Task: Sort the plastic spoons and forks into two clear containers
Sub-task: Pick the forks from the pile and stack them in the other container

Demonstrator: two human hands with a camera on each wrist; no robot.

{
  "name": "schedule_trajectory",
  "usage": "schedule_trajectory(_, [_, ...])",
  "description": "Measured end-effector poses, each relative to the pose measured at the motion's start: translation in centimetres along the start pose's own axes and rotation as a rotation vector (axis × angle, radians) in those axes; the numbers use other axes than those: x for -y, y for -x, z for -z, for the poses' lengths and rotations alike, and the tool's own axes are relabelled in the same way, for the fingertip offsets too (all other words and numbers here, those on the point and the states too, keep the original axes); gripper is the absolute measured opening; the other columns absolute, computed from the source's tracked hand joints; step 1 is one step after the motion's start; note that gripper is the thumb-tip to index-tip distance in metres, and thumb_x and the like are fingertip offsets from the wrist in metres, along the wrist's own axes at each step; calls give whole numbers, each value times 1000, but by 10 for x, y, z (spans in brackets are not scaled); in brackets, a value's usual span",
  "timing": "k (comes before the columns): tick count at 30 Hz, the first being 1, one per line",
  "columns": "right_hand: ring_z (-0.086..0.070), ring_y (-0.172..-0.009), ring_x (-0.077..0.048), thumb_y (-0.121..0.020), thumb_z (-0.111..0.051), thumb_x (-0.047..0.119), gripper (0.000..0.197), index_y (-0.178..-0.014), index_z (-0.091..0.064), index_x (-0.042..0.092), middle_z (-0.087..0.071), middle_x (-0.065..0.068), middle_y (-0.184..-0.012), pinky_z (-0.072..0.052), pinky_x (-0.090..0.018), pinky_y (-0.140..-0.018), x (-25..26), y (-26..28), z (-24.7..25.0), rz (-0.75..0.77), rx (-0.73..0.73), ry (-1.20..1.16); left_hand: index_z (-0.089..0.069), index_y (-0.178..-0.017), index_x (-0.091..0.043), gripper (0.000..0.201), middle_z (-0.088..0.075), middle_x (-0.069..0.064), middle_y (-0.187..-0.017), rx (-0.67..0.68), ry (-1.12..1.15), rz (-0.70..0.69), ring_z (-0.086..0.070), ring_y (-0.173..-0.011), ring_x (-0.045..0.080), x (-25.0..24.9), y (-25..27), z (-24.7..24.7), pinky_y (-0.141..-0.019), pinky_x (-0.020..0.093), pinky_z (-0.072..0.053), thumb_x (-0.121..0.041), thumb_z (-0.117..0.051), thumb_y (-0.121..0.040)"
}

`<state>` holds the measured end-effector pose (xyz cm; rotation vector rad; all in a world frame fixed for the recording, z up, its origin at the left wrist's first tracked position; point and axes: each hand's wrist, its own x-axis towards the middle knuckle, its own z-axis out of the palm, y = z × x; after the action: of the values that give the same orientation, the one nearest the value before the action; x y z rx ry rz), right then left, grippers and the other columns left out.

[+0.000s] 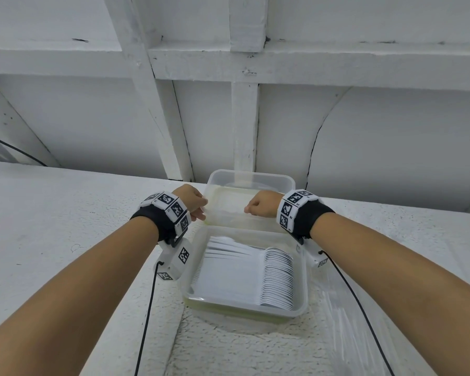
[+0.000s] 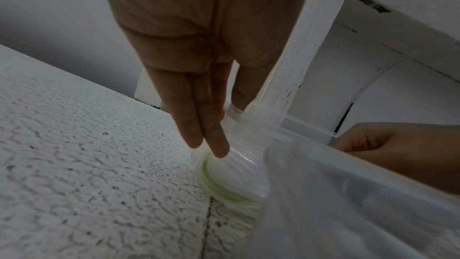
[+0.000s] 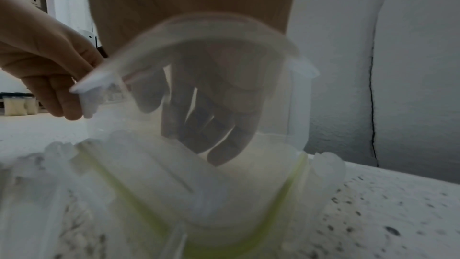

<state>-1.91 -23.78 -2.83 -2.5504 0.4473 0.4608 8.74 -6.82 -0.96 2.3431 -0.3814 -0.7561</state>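
Two clear containers are lined up end to end on a rough white ledge [image 1: 65,226], right by its far edge where a white painted wall [image 1: 391,145] rises, so not much room is left behind them.

The near container [image 1: 300,299] is packed with white plastic spoons [image 1: 278,278], nested in a neat row along its right side, handles pointing left. A few loose ones lie near its far edge; forks or spoons can't really be told apart there.

The far container [image 1: 289,183] is thin see-through plastic with rounded corners and a yellowish-green tint at the base. It's pinched at its left rim by the left hand [image 1: 192,202], fingers [image 2: 196,125] straight along the outside wall. The right hand [image 1: 262,204] is curled down inside it, probably gripping its near rim.
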Motion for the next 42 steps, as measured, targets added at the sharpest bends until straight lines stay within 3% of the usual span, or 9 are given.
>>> schedule_trajectory(2, [-56, -100, -41, -97, -43, 27, 46, -99, -57, -17, -61, -29, -106, -44, -39, -87, 1, 2, 1, -12, -21, 11, -60, -101, -2, 17, -66, 9, -83, 0, -25, -9, -63, -54, 10, 0, 4, 1, -61, 26, -51, -14, -50, -95])
schedule_trajectory(4, [-55, -89, -35, -99, -39, 26, 42, -87, -55, -11, -59, -24, -92, -41, -33, -79, 2, 7, 5, 1, -45, 44, -60, -102, -5, 18, -61, 8, -91, -14, -107, -38, -62, -69, 18, -1, 11, 7, -65, 28, -50, -17, -48, -95])
schedule_trajectory(9, [-54, -102, -23, -101, -35, 27, 37, -116, -60, 5, -61, -5, -107, -33, -22, -80, 4, 45, 32, 89, -124, 93, -61, -105, -4, 24, -60, 15, -103, -140, -274, -165, -56, -94, 29, -18, 41, 26, -84, 33, -45, -20, -45, -96])
schedule_trajectory(14, [-54, -110, -20, -100, -39, 26, 35, -119, -61, 9, -63, -5, -119, -33, -21, -79, -6, 124, 57, 173, -219, 52, -61, -116, -8, 29, -63, 6, -113, -200, -246, -404, -55, -100, 19, -50, 98, 15, -81, 24, -38, -24, -45, -97])
schedule_trajectory(18, [-55, -110, -12, -99, -42, 26, 32, -121, -61, 14, -62, 5, -121, -29, -13, -76, -31, 192, 46, 172, -209, 75, -64, -109, -11, 22, -63, -1, -95, -78, -146, -584, -54, -86, 10, -73, 152, -29, -72, 16, -41, -21, -50, -95])
schedule_trajectory(24, [-55, -108, -9, -97, -44, 27, 31, -120, -62, 18, -62, 5, -121, -34, -13, -85, -84, 263, -5, 64, -143, 65, -64, -106, -12, 22, -68, 1, -101, 218, -308, -702, -58, -88, 12, -74, 207, -127, -83, 24, -43, -24, -50, -95])
schedule_trajectory(27, [-55, -108, -7, -98, -43, 28, 31, -121, -61, 18, -62, 5, -122, -34, -12, -83, -103, 283, -35, -20, -101, -1, -61, -108, -11, 27, -63, 5, -109, 324, -529, -595, -57, -101, 20, -61, 213, -178, -80, 27, -42, -29, -46, -95])
schedule_trajectory(34, [-54, -98, -3, -97, -45, 25, 29, -119, -62, 16, -63, 4, -120, -36, -12, -82, -119, 298, -72, -112, -153, -166, -46, -71, -7, 39, -41, 1, -60, 254, -625, -343, -50, -66, 20, -52, 201, -224, -62, 27, -40, -37, -49, -94])
schedule_trajectory(42, [-60, -88, -15, -96, -45, 25, 26, -106, -65, 11, -66, -1, -99, -44, -23, -77, -115, 292, -77, -177, -219, -208, -49, -60, -11, 28, -56, 5, -61, 333, -187, -239, -56, -60, 21, -38, 193, -211, -72, 33, -55, -12, -52, -88])
